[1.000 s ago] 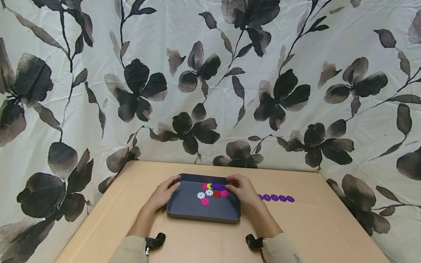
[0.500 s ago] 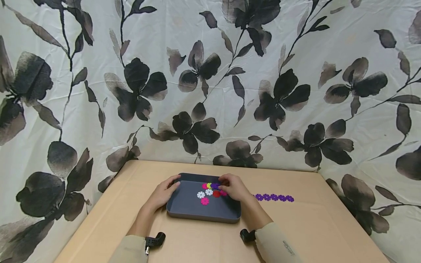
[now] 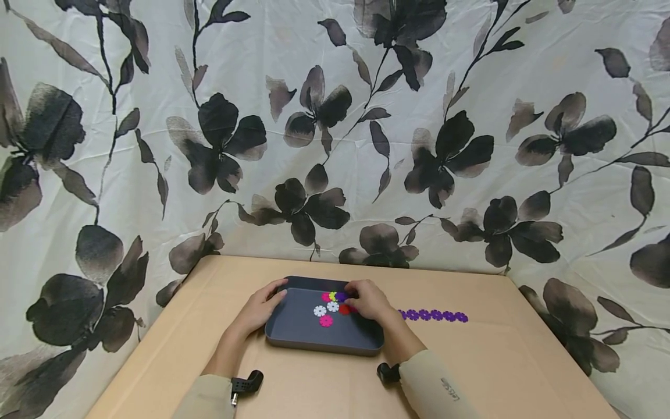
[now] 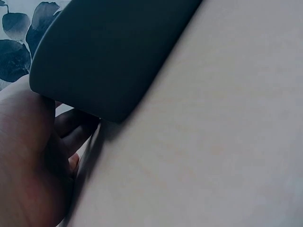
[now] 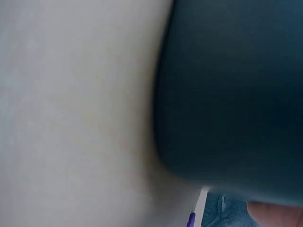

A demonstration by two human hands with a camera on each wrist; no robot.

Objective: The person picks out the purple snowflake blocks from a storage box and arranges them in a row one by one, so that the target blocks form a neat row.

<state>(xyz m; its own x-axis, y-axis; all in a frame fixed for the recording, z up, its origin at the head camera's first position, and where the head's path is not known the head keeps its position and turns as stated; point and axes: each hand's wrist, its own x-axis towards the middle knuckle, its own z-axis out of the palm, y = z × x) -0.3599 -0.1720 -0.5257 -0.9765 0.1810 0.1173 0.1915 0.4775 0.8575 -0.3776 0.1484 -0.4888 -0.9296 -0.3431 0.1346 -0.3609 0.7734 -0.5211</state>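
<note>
A dark grey tray (image 3: 314,337) lies on the table with several small flower-shaped discs in it. My left hand (image 3: 257,308) grips its left side near the back corner, thumb at the rim; the left wrist view shows fingers of that hand (image 4: 28,156) around the tray's corner. Over the tray's back right part, my right hand (image 3: 369,299) has its fingertips beside a purple disc (image 3: 341,297). Whether they pinch a disc is hidden. Close by lie a red disc (image 3: 344,309), a yellow one (image 3: 332,296), white ones (image 3: 320,311) and pink ones (image 3: 326,321).
Right of the tray, a row of several purple discs (image 3: 437,315) lies on the tan table (image 3: 497,372). Behind the table's back edge hangs a white cloth (image 3: 366,174) with dark flowers.
My right hand has moved left from the tray's right rim to the purple discs, covering some of them and the right pink disc. My left hand and the tray stay put.
</note>
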